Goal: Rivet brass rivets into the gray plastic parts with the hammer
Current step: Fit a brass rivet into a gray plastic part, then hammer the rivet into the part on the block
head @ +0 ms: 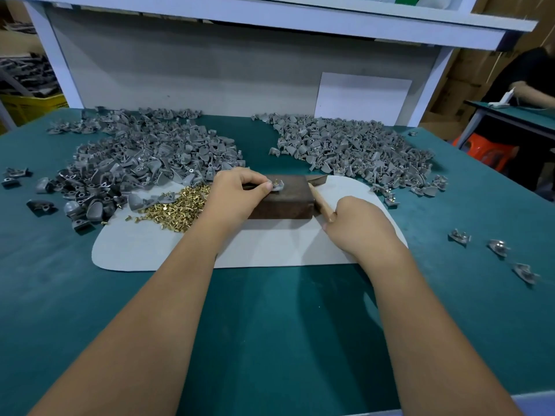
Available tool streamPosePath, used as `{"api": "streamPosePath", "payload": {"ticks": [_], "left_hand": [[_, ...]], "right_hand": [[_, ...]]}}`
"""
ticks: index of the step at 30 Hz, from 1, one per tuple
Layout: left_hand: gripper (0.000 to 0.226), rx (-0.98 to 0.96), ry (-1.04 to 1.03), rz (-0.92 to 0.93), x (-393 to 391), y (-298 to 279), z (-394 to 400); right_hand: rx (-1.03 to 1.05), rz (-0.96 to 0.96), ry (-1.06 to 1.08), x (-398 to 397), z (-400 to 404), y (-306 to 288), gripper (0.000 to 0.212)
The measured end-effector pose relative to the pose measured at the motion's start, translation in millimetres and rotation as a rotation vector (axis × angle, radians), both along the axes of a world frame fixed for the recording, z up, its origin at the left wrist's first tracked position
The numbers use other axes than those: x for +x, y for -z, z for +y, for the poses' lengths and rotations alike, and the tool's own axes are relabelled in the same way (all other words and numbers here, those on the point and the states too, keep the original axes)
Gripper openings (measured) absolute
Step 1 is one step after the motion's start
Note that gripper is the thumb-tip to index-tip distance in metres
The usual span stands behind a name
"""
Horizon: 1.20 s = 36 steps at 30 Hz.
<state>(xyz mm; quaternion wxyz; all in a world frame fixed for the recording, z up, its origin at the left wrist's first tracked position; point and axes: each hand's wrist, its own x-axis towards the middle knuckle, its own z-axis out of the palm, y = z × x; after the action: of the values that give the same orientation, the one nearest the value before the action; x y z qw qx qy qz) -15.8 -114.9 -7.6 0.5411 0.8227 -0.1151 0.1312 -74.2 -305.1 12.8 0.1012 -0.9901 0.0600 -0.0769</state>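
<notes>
The left hand point(240, 187) pinches one gray plastic part point(277, 186) on top of the dark block point(285, 196), with a brass rivet point(275, 177) standing up in it, just beside the fingertips. The right hand point(357, 226) is closed around the wooden handle of the hammer point(322, 199); its head lies behind the far right edge of the block. The part looks light and stiff, so it probably slides easily; holding it by the side away from the rivet seems safer. Above the block there is free room for the swing. Loose rivets point(177, 208) lie just left of the left hand, and piles of parts point(144, 157) beyond both hands.
</notes>
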Motion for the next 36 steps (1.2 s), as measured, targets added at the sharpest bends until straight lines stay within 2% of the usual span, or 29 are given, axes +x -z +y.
{"api": "streamPosePath", "payload": {"ticks": [4, 9, 13, 16, 18, 20, 24, 25, 27, 29, 32, 36], "left_hand": [[0.014, 0.004, -0.006, -0.032, -0.6, 0.3, -0.9], [0.011, -0.018, -0.050, -0.019, -1.5, 2.0, -4.2], [0.002, -0.021, -0.097, -0.013, -1.2, 3.7, -7.1], [0.007, -0.003, -0.161, -0.004, -1.9, 5.3, -10.3], [0.009, 0.014, -0.179, -0.006, -2.2, 5.9, -12.0], [0.010, 0.019, -0.174, -0.013, -1.9, 5.8, -11.9], [0.007, 0.021, -0.165, -0.029, -0.5, 4.7, -11.2], [0.007, 0.007, -0.175, -0.026, -0.6, 4.6, -11.3], [0.007, -0.042, -0.179, -0.015, -0.6, 5.3, -11.6], [0.006, -0.090, -0.151, -0.006, -1.5, 5.6, -11.3], [0.008, -0.115, -0.119, -0.013, -2.3, 4.4, -9.9], [0.013, -0.058, -0.128, 0.004, -3.4, 1.4, -9.9]], "right_hand": [[0.091, 0.043, 0.056, -3.9, 0.3, -5.7, 0.031], [0.128, 0.045, 0.131, -1.3, 0.6, -12.8, 0.018], [0.096, -0.089, 0.243, -9.3, -6.9, -15.3, 0.007], [0.109, -0.245, 0.305, -19.4, -9.5, -13.9, 0.027], [0.177, -0.330, 0.285, -23.8, -9.5, -14.8, 0.028], [0.257, -0.363, 0.206, -27.4, -8.1, -16.3, 0.018], [0.257, -0.279, 0.082, -31.3, -2.7, -20.2, 0.011], [0.242, -0.260, 0.066, -32.0, -0.5, -21.6, 0.013], [0.275, -0.240, 0.025, -34.1, 5.0, -23.5, 0.038], [0.339, -0.245, 0.010, -36.9, 7.8, -25.5, 0.051], [0.365, -0.231, 0.024, -37.0, 5.8, -29.9, 0.049], [0.350, -0.288, 0.022, -41.8, 7.1, -30.3, 0.044]]}}
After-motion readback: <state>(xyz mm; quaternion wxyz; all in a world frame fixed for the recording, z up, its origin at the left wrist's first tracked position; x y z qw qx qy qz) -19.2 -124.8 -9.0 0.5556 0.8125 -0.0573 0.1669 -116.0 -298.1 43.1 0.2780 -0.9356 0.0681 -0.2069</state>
